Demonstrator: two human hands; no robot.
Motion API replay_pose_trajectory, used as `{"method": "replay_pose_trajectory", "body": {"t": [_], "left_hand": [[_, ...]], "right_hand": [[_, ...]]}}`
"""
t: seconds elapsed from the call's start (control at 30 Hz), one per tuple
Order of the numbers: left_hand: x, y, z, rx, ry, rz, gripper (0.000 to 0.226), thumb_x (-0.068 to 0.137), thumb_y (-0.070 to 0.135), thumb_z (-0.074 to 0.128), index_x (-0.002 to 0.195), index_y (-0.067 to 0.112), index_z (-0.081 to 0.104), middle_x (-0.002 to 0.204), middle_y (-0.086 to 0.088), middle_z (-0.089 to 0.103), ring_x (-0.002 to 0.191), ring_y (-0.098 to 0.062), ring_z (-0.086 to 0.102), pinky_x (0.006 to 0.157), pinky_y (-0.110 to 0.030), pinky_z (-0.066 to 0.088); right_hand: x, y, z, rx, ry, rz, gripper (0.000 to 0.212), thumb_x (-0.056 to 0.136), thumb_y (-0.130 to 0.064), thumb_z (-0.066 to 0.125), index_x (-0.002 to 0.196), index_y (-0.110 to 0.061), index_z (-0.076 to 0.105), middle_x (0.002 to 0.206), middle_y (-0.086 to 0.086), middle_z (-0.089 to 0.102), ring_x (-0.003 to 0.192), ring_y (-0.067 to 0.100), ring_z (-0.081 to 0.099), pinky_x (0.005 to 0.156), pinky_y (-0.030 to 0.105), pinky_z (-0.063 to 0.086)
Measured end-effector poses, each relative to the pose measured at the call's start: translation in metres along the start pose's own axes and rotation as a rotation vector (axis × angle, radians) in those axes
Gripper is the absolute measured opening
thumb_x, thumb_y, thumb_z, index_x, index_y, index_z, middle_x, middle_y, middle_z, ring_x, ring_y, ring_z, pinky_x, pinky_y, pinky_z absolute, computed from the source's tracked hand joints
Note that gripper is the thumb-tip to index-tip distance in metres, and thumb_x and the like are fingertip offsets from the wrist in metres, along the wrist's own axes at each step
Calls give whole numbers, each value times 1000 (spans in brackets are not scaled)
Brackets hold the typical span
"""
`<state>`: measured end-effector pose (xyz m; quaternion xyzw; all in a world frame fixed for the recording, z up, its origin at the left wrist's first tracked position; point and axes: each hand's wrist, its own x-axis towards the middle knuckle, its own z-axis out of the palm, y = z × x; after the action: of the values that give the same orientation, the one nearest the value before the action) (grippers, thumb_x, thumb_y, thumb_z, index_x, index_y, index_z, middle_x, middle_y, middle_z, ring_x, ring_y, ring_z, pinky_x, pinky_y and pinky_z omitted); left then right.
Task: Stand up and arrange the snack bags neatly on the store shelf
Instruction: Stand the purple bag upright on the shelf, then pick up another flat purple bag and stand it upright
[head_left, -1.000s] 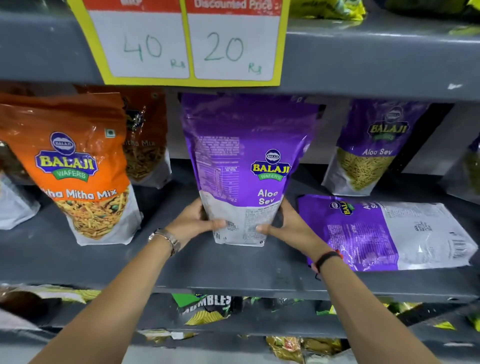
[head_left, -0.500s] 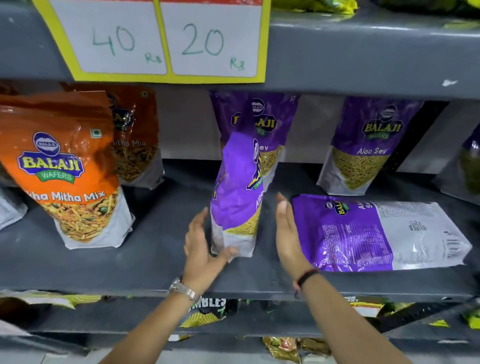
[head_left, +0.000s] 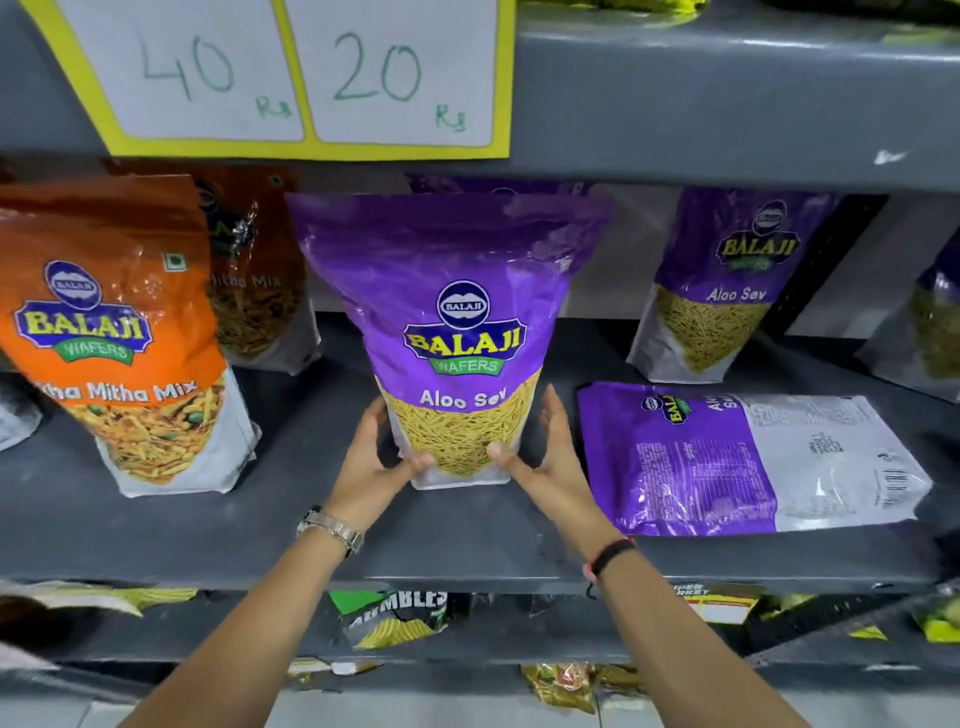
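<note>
A purple Aloo Sev bag (head_left: 457, 312) stands upright in the middle of the grey shelf (head_left: 208, 535), its front facing me. My left hand (head_left: 371, 462) cups its lower left corner, thumb on the front. My right hand (head_left: 545, 457) cups the lower right corner the same way. A second purple Aloo Sev bag (head_left: 753, 460) lies flat on its front to the right. Another purple bag (head_left: 727, 280) stands at the back right. An orange Mitha Mix bag (head_left: 124, 332) stands at the left, with one more orange bag (head_left: 260, 291) behind it.
A yellow-bordered price card (head_left: 291, 78) reading 40 and 20 hangs from the shelf above. A further purple bag (head_left: 935, 322) shows at the right edge. The lower shelf holds several green and yellow snack bags (head_left: 395, 618). Bare shelf shows in front of the bags.
The middle purple bag has been turned from back-facing, through edge-on, to front-facing. Both hands are back on its lower corners.
</note>
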<state>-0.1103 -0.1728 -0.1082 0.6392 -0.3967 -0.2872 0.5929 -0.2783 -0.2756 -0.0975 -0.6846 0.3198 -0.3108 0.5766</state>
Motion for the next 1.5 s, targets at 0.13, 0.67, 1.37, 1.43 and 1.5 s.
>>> {"method": "replay_pose_trajectory", "body": {"t": [0.13,0.67,1.37,1.43,1.5], "left_hand": [[10,-2,-2,43,-22,-16,81,59,24,71,130,24,31,127,11,47,115,9,44,99,-22,39],[-18,76,74,469,454,814,47,76,34,60,115,15,43,130,13,34,124,5,29,107,-16,26],[-39,64,297,-802,409,-608,17,84,0,51,71,10,54,68,-5,62,55,-16,63,55,-25,57],[-28,77,290,-726,380,-429,19,84,2,52,69,14,54,71,-3,59,60,-11,62,52,-20,56],[-13,97,280,-620,337,-238,22,84,4,52,65,16,51,70,-2,52,53,-2,59,51,-17,55]], "right_hand": [[5,1,3,-28,0,-32,64,73,-20,73,126,-25,38,131,-2,52,120,-1,46,104,25,40],[38,-34,-121,-351,192,-176,38,86,-18,58,123,-13,50,119,8,57,107,16,52,83,15,42],[56,-9,-300,-751,-241,145,24,85,-21,59,106,-10,57,100,6,58,91,18,52,80,31,41],[41,-13,-303,-554,-149,91,20,85,-16,58,103,-8,57,97,7,58,88,18,53,78,30,42],[27,-17,-304,-359,-11,18,18,86,-12,57,103,-6,57,92,7,60,79,12,56,70,21,45]]}}
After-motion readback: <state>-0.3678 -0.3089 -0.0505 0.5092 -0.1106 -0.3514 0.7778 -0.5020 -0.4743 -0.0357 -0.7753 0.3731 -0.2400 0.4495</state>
